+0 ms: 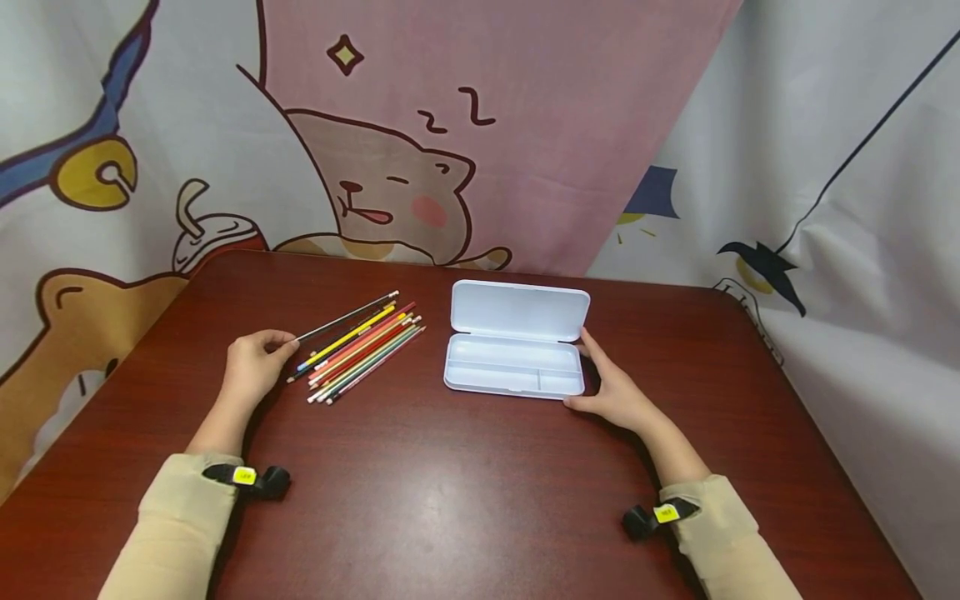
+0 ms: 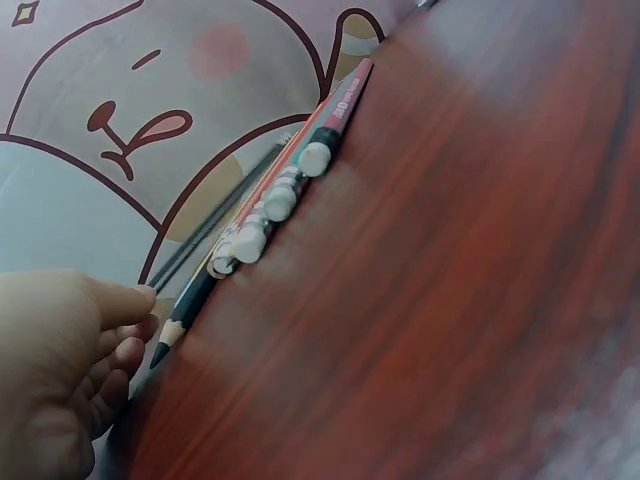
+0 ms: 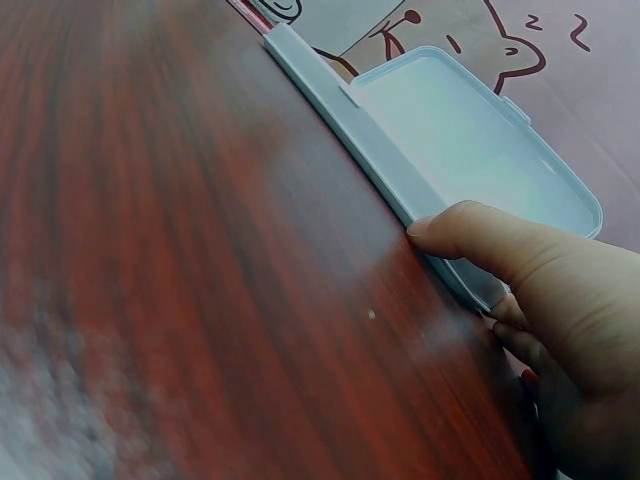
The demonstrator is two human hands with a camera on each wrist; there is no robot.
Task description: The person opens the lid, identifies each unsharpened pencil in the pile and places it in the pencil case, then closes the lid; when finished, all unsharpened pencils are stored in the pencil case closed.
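An open white pencil case [image 1: 513, 365] lies on the dark red table [image 1: 450, 500], its lid [image 1: 520, 310] folded back and its tray empty. My right hand [image 1: 588, 371] holds its right end, thumb at the front corner, fingers along the side. The right wrist view shows the thumb [image 3: 450, 232] pressed on the case's edge [image 3: 330, 85]. Left of the case lies a fan of several coloured pencils [image 1: 363, 350]. My left hand [image 1: 285, 342] pinches the near end of a grey pencil [image 1: 348, 317] at the fan's far side. The left wrist view shows that hand [image 2: 135, 305] by the pencil tips [image 2: 270, 205].
A cartoon-print cloth [image 1: 420, 167] hangs behind and to both sides of the table. The table's right edge [image 1: 817, 433] drops off to white cloth. Bare tabletop lies in front of the pencils and the case.
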